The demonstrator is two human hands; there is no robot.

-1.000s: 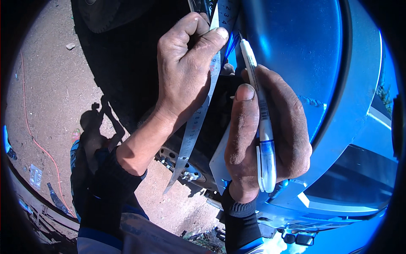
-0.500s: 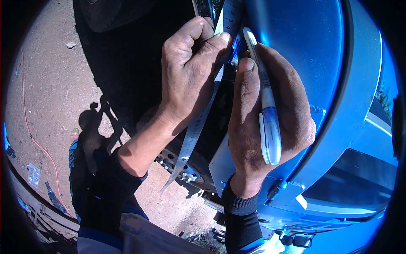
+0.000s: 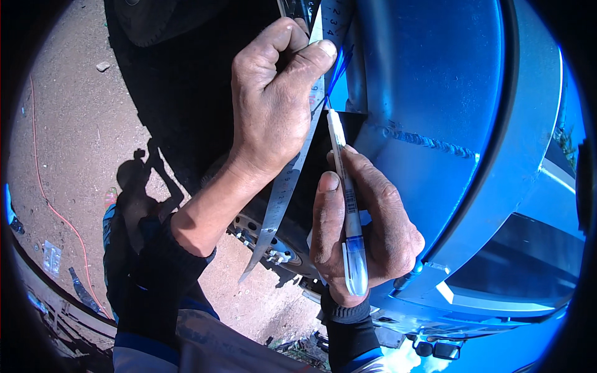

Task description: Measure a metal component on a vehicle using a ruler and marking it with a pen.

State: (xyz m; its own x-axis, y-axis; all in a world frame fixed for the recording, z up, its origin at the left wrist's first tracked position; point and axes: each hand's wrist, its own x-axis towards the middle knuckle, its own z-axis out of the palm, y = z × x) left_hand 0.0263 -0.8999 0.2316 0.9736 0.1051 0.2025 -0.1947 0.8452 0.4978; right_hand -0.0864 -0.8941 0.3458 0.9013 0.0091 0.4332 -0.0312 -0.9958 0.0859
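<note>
My left hand (image 3: 270,105) is closed on a long steel ruler (image 3: 277,208), thumb on top, pressing its upper part by the edge of a blue metal panel (image 3: 429,74). The ruler's free end slants down past my wrist. A white pen with a clear blue-tinted rear end (image 3: 349,211) is gripped between the thumb and fingers of my right hand (image 3: 388,230). Its tip points up beside the ruler, just below my left thumb, close to several blue ink strokes (image 3: 339,69). Whether the tip touches the metal I cannot tell.
A weld seam (image 3: 432,142) crosses the blue panel on the right. Below the ruler is a wheel with studs (image 3: 273,252). On the dirt ground at left lie an orange cable (image 3: 55,211), a stone (image 3: 102,66), a clear plastic packet (image 3: 51,258) and a dark bottle (image 3: 81,289).
My right hand has moved down and left with the pen, bringing its tip beside the ruler below my left thumb. My left hand and the ruler have shifted slightly up and left.
</note>
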